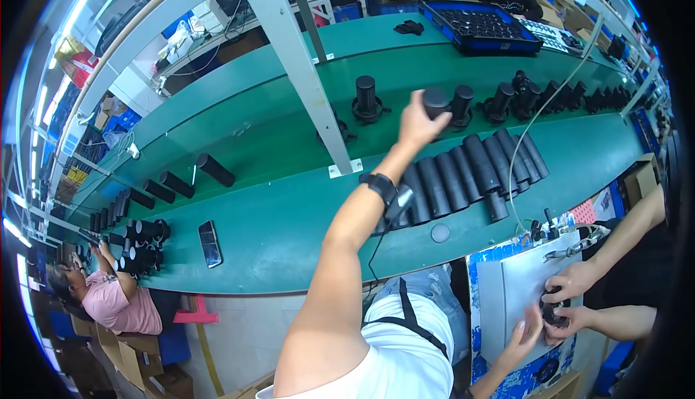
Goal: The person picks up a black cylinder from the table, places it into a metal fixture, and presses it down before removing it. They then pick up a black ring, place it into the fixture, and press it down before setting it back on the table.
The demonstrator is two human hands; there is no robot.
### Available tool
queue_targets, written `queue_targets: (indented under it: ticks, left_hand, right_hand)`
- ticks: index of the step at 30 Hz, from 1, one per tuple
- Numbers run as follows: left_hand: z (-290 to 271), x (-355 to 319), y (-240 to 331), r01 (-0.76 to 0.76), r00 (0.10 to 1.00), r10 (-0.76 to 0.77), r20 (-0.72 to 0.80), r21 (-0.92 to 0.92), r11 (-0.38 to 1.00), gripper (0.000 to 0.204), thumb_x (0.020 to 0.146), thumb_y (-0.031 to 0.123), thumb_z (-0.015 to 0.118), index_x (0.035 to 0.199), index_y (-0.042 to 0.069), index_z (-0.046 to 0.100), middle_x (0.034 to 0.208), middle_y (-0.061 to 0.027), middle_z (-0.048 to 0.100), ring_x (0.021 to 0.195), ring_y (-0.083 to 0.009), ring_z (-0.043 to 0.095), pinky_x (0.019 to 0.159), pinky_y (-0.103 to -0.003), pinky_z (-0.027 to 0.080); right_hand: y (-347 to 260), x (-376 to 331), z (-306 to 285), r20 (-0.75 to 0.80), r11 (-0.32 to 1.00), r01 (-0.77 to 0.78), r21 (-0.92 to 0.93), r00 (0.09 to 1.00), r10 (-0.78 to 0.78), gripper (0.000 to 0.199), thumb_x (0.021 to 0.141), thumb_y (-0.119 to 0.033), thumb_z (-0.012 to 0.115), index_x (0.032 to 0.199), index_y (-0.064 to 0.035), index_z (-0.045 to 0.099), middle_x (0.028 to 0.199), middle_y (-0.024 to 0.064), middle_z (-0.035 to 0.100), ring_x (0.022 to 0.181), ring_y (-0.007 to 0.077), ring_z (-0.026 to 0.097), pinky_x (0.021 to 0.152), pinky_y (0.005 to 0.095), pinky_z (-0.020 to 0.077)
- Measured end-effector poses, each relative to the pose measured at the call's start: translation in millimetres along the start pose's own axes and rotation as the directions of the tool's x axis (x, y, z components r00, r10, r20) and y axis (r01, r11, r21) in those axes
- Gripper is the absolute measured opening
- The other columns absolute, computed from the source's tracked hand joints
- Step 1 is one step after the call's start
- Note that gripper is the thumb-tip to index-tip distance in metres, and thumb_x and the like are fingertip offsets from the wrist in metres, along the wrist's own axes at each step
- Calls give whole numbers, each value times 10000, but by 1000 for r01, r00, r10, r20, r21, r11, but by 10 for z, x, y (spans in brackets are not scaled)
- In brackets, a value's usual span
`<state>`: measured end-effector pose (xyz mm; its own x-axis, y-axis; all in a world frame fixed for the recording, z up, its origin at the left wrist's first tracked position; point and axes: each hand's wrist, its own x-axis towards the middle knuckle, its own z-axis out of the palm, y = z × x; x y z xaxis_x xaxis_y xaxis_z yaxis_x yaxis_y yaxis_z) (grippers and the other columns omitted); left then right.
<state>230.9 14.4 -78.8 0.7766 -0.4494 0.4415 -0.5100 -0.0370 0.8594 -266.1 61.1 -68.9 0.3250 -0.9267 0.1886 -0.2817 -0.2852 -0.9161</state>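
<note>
Green counter (275,225) runs across the line, and your long reach over it is the risk: the black cylinder (436,101) could, I judge, slip from so shallow a hold, or your forearm could knock the row of black tubes (470,171) lying just below your left hand (416,125). Its fingers (423,113) are closed round the cylinder, lifting it clear of the counter. Further right, your right hand (523,334) lies flat and spread on a grey sheet (507,290), gripping nothing, beside a black round part (554,312) in a co-worker's hands (572,283).
</note>
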Motion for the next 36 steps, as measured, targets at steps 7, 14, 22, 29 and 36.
queue_targets:
  ticks: [7, 14, 22, 29, 36]
  left_hand:
    - [-11, 185, -1127, 331, 939, -301, -168, 196, 923, 712, 646, 407, 824, 1155, 11, 521, 1048, -215, 658, 994, -374, 636, 862, -447, 499]
    - [-114, -199, -773, 104, 994, -112, 18, 262, 959, 771, 756, 380, 752, 1312, -30, 408, 1287, -256, 491, 1194, -410, 477, 997, -443, 404]
    - [-1005, -1370, -675, -16, 1000, 9, 16, 518, 855, 512, 767, 262, 734, 1162, 26, 509, 1142, -193, 533, 1057, -395, 532, 929, -441, 434]
    - [-1106, -1865, -965, 593, 785, -614, -85, 390, 704, 934, 679, 485, 793, 1339, -31, 379, 1049, -194, 600, 920, -303, 622, 808, -397, 502]
    - [-1073, -1730, -320, 591, 806, -572, 150, -202, 781, 839, 753, 213, 760, 1423, 42, 286, 1174, -179, 554, 972, -256, 629, 836, -367, 528]
  right_hand:
    - [451, -262, -149, -171, 984, -164, 70, 970, 174, 314, 921, -55, 532, 1219, 33, 485, 1131, 129, 569, 1026, 195, 553, 935, 307, 423]
    - [413, -208, 4, -215, 964, -190, -185, 965, 149, 218, 913, -60, 560, 1115, 21, 562, 960, 95, 631, 883, 144, 578, 753, 250, 447]
    - [508, -210, 58, -271, 964, -141, -226, 960, 77, 170, 903, -60, 568, 1050, 20, 596, 881, 82, 648, 778, 138, 578, 663, 241, 421]
    - [453, -173, 99, -243, 939, -152, -310, 967, 76, 141, 901, -59, 574, 1020, 11, 604, 841, 62, 631, 742, 121, 564, 634, 235, 406]
    - [543, -156, -3, -210, 976, -212, -44, 957, 199, 159, 917, -64, 558, 1058, 10, 570, 868, 71, 603, 792, 133, 562, 712, 241, 442]
